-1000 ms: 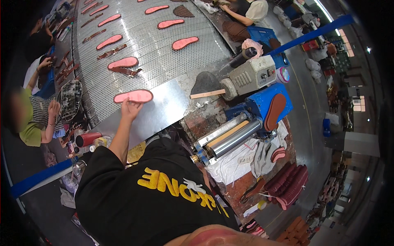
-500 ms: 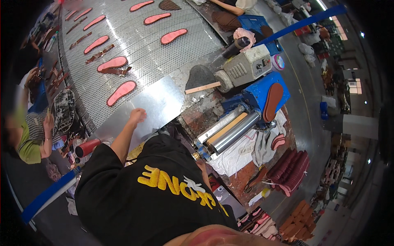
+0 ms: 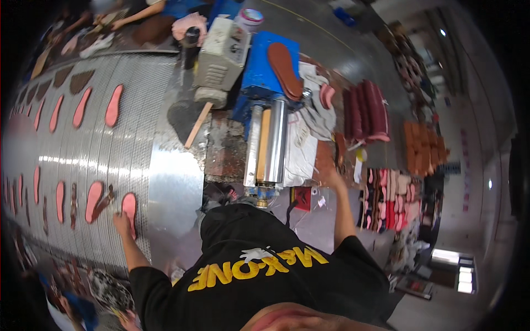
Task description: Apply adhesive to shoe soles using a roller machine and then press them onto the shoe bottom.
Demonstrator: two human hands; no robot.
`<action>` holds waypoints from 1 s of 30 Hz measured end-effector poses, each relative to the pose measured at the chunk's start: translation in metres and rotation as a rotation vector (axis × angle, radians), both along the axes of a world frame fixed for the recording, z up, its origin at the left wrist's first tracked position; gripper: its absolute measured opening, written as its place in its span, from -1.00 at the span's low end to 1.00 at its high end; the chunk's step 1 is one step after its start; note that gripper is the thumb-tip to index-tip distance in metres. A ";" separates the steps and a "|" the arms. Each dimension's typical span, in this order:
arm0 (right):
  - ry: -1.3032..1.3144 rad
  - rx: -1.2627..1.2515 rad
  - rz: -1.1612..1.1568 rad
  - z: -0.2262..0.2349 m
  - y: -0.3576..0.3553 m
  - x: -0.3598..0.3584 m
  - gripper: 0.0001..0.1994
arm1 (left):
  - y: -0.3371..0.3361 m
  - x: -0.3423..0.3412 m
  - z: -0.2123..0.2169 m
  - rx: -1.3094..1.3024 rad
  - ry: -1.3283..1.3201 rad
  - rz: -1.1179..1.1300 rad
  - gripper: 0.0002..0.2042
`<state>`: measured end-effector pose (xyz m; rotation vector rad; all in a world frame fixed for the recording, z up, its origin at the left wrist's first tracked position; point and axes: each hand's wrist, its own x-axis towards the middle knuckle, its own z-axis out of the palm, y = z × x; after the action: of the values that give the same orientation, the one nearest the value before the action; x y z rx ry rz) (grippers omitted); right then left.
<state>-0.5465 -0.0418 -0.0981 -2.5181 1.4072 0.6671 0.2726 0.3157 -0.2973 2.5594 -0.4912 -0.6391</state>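
My left hand (image 3: pixel 122 224) is over the mesh conveyor belt (image 3: pixel 80 146), against the edge of the nearest pink insole (image 3: pixel 129 208). Its fingers look curled; whether they grip anything is hidden. Beside it, a brown strap (image 3: pixel 103 203) lies by another pink insole (image 3: pixel 94 198). My right hand (image 3: pixel 327 170) is smeared by motion over the workbench, right of the white cloth (image 3: pixel 301 154) and below a brown strap piece (image 3: pixel 340 151). What its fingers do does not show. Between my hands stands a roller machine with a shiny metal roller (image 3: pixel 276 146).
A brown sole (image 3: pixel 284 69) lies on the machine's blue housing (image 3: pixel 256 69). Beyond are a grey motor unit (image 3: pixel 220 55) and a wooden stick (image 3: pixel 199 126). Maroon stacked pieces (image 3: pixel 364 113) stand right, with rows of insoles (image 3: pixel 389 198) nearer. Other people's arms (image 3: pixel 138 14) reach in at the far left.
The view has swung right, so the belt now lies at left. My left hand has gone from above the metal plate to the nearest insole. My right hand has come out over the bench.
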 end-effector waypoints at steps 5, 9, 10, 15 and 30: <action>-1.005 -0.430 -0.428 0.160 -0.070 0.206 -0.74 | 0.018 -0.023 0.016 -0.027 -0.286 -0.032 -0.72; -0.942 -0.492 -0.238 0.174 -0.111 0.307 -0.64 | 0.024 -0.038 0.003 -0.067 -0.109 -0.093 -0.71; -0.817 -0.600 -0.191 0.169 -0.122 0.323 -0.55 | 0.021 -0.042 0.004 -0.069 -0.130 -0.092 -0.71; -0.348 -0.655 -0.191 0.170 -0.131 0.358 -0.53 | 0.036 -0.050 -0.012 -0.049 -0.145 -0.109 -0.72; -2.156 -0.201 -0.887 0.125 -0.073 0.193 -0.85 | -0.167 -0.147 0.089 -0.373 0.335 -0.612 -0.76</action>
<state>-0.3539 -0.1149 0.0265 -0.8981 1.0431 -1.7323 0.1260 0.1485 -0.2085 1.8885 -1.1626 -1.0448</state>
